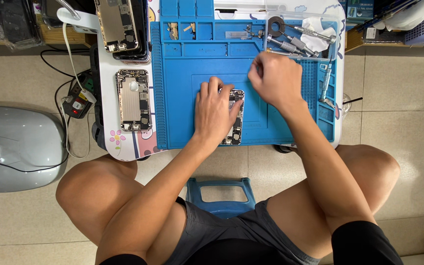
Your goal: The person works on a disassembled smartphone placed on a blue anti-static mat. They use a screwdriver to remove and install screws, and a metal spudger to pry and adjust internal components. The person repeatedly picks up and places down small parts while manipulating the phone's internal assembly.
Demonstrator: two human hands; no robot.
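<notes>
An opened phone (235,120), its back removed and its inner parts showing, is lying lengthwise near the middle of a blue work mat (182,118) on a small white desk (105,98). The left hand (214,110) is resting flat on the phone's left half, its fingers (211,89) lying narrow and extended, pressing the phone down rather than gripping it. The right hand (273,78) is hovering just above and to the right of the phone's upper end, its fingers (256,73) bunched together in a pinch; whether anything small is being held between them cannot be told.

Just beyond the right fingers, a clear tray (334,29) at the mat's far right corner is holding several metal screwdrivers (290,46), a round dark ring (276,24) and a white cloth (315,27). To the right of the right fingers, a pair of metal tweezers (326,83) is lying along the mat's ribbed edge. Well to the left of the left fingers, a second opened phone housing (133,99) is lying on the bare desk, and another opened phone (119,24) is lying beyond it at the far edge. Further left, a power strip (78,100) is sitting on the tiled floor (20,73) beside a grey rounded case (18,147). Behind both hands, a blue stool (220,189) is showing between the person's knees.
</notes>
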